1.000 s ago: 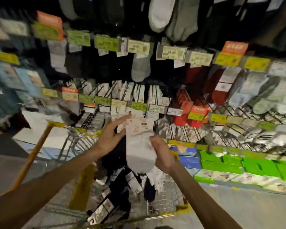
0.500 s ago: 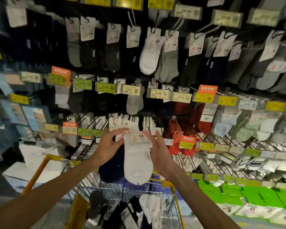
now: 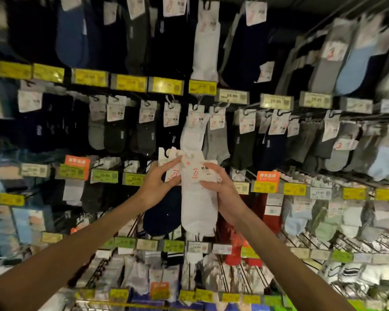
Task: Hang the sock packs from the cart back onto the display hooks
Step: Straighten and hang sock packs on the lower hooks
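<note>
Two hands hold sock packs in the middle of the frame, before the wide display wall [image 3: 276,102] of hooked socks. The white sock pack [image 3: 198,212] hangs between them, a navy pack [image 3: 164,216] just behind it on the left. I judge the right hook is the one with the hanging white socks [image 3: 192,131] directly above. The card's hanger should face the hook tip squarely before pushing. The left hand [image 3: 160,185] pinches the navy pack's card. The right hand [image 3: 220,189] grips the white pack's card from the right, fingers curled.
</note>
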The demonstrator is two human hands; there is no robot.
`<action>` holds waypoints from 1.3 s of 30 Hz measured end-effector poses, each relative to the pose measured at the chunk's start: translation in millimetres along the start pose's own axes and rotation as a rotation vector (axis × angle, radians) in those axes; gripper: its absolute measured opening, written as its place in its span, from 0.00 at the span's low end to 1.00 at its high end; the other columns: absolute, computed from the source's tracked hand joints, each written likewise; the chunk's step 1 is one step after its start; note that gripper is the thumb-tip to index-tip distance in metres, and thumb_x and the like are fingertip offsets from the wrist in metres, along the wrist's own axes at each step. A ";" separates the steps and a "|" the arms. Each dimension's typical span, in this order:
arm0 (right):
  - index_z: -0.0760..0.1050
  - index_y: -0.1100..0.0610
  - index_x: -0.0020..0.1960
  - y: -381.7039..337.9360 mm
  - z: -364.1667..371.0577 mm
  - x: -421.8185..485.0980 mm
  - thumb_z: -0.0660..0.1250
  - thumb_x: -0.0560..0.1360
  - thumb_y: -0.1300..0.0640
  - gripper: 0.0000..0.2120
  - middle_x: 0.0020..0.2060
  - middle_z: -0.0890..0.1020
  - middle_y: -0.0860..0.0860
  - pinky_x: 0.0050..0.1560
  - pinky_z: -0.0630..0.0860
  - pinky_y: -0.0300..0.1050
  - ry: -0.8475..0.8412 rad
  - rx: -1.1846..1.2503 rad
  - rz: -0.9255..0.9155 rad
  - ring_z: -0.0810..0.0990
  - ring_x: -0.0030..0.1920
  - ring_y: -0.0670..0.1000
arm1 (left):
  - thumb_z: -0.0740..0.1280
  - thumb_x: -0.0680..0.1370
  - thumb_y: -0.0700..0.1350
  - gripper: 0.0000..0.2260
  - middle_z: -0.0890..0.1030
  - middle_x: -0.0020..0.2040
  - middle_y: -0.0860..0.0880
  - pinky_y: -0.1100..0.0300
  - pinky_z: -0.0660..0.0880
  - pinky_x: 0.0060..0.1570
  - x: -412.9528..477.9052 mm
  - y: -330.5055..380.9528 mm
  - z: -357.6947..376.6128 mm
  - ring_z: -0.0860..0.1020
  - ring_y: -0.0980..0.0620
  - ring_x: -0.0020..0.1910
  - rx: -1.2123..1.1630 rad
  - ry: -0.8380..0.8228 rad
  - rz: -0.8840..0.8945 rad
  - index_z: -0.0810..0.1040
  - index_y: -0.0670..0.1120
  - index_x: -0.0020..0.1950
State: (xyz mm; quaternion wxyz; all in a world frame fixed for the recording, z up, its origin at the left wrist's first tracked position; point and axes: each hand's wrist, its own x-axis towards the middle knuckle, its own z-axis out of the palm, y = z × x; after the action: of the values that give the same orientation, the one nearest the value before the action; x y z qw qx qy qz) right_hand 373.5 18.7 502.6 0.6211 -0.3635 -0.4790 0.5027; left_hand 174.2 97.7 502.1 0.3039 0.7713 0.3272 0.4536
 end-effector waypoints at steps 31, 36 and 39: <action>0.76 0.46 0.60 -83.5 38.2 139.2 0.70 0.75 0.68 0.21 0.53 0.85 0.53 0.53 0.81 0.61 0.175 -0.023 -0.309 0.84 0.53 0.55 | 0.69 0.79 0.54 0.18 0.67 0.70 0.49 0.53 0.62 0.73 116.4 27.3 -81.5 0.64 0.49 0.73 0.239 -0.017 0.067 0.74 0.64 0.68; 0.74 0.45 0.61 -79.8 37.6 147.3 0.70 0.75 0.68 0.22 0.55 0.84 0.55 0.56 0.77 0.68 0.153 -0.020 -0.320 0.82 0.57 0.59 | 0.70 0.79 0.51 0.17 0.67 0.71 0.49 0.56 0.60 0.73 118.0 22.9 -88.7 0.64 0.53 0.69 0.186 0.004 0.082 0.73 0.66 0.64; 0.75 0.44 0.60 -81.2 34.1 150.5 0.70 0.75 0.67 0.21 0.56 0.84 0.55 0.57 0.78 0.67 0.178 -0.029 -0.325 0.82 0.57 0.59 | 0.70 0.79 0.50 0.18 0.68 0.69 0.52 0.57 0.59 0.73 120.3 25.7 -85.9 0.62 0.54 0.70 0.173 0.000 0.102 0.73 0.64 0.65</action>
State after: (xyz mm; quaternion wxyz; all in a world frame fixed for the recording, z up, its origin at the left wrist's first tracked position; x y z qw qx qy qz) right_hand 368.5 145.3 622.3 0.7287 -0.3332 -0.4818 0.3547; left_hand 148.0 190.9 616.7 0.2124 0.8103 0.3255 0.4386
